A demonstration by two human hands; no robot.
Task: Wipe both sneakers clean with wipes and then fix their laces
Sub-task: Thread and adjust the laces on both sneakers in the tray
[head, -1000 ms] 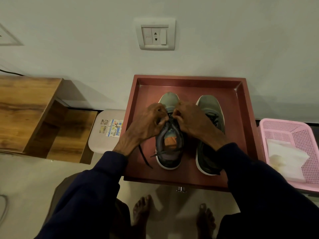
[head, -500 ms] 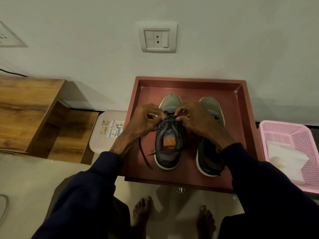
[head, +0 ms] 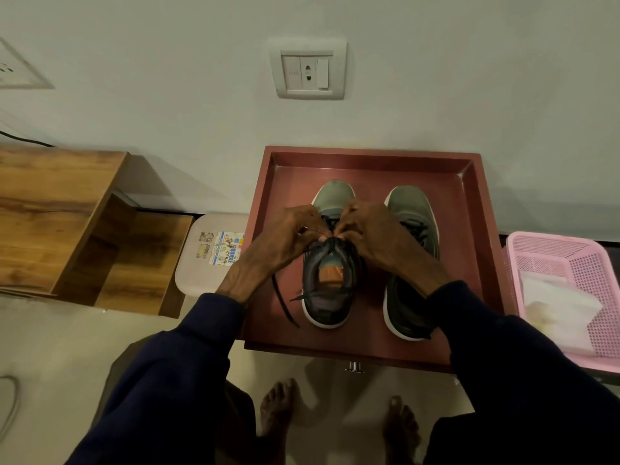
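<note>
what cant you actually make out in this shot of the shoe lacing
Head view only.
Laces at the grip: left hand and right hand cover them, so knot state is unknown.
Second sneaker: right wrist hides part of its laces.
Sticker on the white box: print too small.
Pink basket: cut off by the right edge.

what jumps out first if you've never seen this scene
The left hand and right hand meet over the laces of one grey sneaker, pinching them. It stands beside the other sneaker in a red tray against the wall. A pink basket holding white wipes sits at the tray's right.
</note>
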